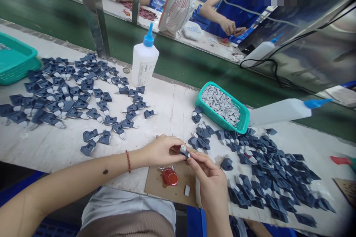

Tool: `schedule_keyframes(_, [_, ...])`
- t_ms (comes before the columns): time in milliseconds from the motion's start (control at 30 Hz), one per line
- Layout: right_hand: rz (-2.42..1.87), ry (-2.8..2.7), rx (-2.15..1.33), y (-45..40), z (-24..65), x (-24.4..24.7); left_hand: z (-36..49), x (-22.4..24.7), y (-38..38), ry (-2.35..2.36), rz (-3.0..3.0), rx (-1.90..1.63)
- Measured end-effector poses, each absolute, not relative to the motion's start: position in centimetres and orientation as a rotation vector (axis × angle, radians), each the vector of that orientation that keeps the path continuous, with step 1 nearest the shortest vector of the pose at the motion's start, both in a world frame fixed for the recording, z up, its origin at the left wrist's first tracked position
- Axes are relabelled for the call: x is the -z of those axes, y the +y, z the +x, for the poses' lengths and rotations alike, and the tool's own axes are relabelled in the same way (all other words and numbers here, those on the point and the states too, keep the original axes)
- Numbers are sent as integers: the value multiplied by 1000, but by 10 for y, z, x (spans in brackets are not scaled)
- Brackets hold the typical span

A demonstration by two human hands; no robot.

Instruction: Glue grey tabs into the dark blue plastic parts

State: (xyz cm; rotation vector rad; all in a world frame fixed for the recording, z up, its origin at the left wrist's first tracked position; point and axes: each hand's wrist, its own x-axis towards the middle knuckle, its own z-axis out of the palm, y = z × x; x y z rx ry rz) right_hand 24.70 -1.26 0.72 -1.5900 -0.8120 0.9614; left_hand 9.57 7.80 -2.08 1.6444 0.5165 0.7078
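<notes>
My left hand (pixel 162 150) and my right hand (pixel 210 172) meet above a piece of cardboard (pixel 178 192). Between their fingertips is a small dark blue and white plastic part (pixel 184 150), pinched from both sides. Below the hands, on the cardboard, sits a red cap-like dish (pixel 170 176) with wet-looking liquid around it. A small loose white piece (pixel 187 190) lies to its right. The fingers partly cover the held part, so its full shape is hidden.
Many dark blue parts (pixel 73 92) are spread at left, more (pixel 272 174) at right. A green basket (pixel 243 127) holds small grey-white pieces. One white bottle (pixel 144 61) stands; another (pixel 280 112) lies tilted. Co-workers' hands (pixel 229 27) show beyond a green ledge (pixel 178 59).
</notes>
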Motion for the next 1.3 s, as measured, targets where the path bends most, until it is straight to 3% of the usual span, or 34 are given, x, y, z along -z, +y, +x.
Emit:
schedule_keyframes(567, [-1495,-644,-1191,-8,253,-5,92,14,78,470,1676,-802])
schedule_keyframes(900, [-1584,-932,-1094,9,251,-15,98,13,80,609,1587,-846])
schedule_keyframes(1200, [-1954,-1334,-380,96,335,-43,75,16,122,937,1959,-862])
schedule_keyframes(1300, [-2060,-1533,-301,126,353,-50,70,15,127,1061,2125,-802])
